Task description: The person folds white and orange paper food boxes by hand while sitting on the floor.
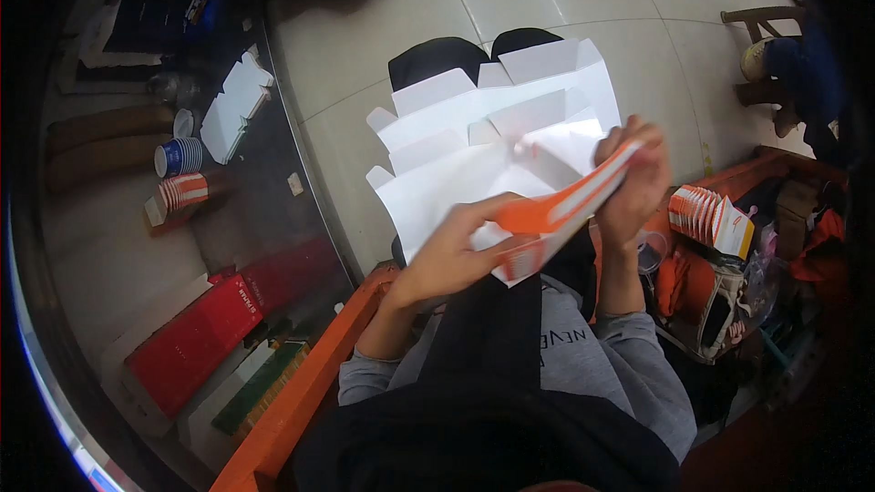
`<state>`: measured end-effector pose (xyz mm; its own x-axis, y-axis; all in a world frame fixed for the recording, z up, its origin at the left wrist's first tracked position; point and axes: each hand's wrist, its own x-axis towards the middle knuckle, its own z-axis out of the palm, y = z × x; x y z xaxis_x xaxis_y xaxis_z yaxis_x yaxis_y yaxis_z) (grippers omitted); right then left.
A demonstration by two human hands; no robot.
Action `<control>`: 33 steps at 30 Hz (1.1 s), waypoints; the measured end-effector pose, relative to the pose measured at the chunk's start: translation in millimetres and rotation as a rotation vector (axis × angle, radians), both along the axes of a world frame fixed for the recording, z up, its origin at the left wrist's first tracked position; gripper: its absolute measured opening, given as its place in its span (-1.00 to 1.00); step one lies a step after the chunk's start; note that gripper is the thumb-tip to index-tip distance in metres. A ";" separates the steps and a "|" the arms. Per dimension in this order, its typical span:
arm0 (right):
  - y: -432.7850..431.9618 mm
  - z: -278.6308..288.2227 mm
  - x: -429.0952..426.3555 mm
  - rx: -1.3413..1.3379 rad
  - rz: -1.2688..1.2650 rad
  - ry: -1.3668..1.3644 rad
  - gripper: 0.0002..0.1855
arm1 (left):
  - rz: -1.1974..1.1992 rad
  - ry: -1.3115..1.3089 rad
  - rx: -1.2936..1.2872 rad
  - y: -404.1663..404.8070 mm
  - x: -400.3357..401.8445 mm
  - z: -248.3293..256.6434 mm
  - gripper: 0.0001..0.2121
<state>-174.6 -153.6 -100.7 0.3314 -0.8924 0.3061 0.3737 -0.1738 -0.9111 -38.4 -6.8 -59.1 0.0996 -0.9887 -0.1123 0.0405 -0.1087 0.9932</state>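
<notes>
An orange and white paperboard carton [554, 208], blurred by motion, is held at a slant between my hands. My left hand [465, 246] grips its lower left end between thumb and fingers. At its upper right end, my right hand [632, 178] is closed around the edge. Unfolded white paperboard blanks [437, 184] with tabs and slots lie across my lap beneath both hands. A stack of folded orange and white cartons [711, 219] rests among things to my right.
On the dark glass-like surface at left are white die-cut blanks [232, 113], stacked paper cups [179, 156], orange and white cartons [181, 193] and a red box [195, 345]. An orange wooden rail [307, 369] runs beside me. Other people sit at upper left and far right.
</notes>
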 end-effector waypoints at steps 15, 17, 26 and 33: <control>-29.0 -43.2 3.6 0.933 0.485 -0.748 -0.70 | 0.363 -0.524 -0.299 13.0 31.1 14.2 -0.45; -25.8 -64.3 -0.6 1.051 0.613 -0.825 -0.72 | 0.134 -0.343 -0.195 12.0 37.7 7.6 -0.46; -8.8 -20.9 1.5 0.075 -0.375 0.245 -0.52 | 0.337 0.117 -0.192 -4.8 26.2 3.6 -0.77; 16.4 72.0 1.1 -0.761 0.051 0.635 -0.66 | 0.227 0.103 -0.171 -14.0 18.8 12.4 -0.82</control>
<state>-173.5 -137.1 -28.6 0.6653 -0.5117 0.5437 -0.1219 -0.7929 -0.5970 -19.6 -20.8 -46.7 0.3173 -0.9477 0.0327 0.1462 0.0830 0.9858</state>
